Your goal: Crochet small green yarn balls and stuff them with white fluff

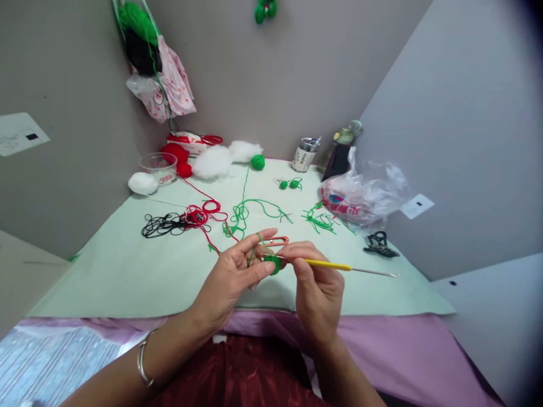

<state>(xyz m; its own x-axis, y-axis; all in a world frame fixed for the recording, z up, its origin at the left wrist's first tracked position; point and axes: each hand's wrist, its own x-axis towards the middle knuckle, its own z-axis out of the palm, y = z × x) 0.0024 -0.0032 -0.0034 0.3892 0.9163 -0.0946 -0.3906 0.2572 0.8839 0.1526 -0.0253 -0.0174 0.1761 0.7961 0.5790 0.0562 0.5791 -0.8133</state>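
Note:
Between the thumb and fingers of my left hand [237, 268] is a small round green crochet piece [274, 264]. Green yarn runs from it up over my raised left index finger. My right hand [318, 288] grips a crochet hook [326, 264] by its yellow handle, with one metal end pointing right and the other reaching the green piece. Just behind my fingers lies an orange yarn snips or pin-like tool [278, 241], partly hidden. Loose green yarn [241, 217] trails across the table beyond my left hand.
Tangled black yarn [167, 224] and red yarn [203, 212] lie at left. White stuffing [212, 162], a clear tub [163, 168] and a green yarn ball [257, 162] stand behind. A plastic bag [365, 189], green scraps [320, 219] and a black hair claw [379, 244] are at right.

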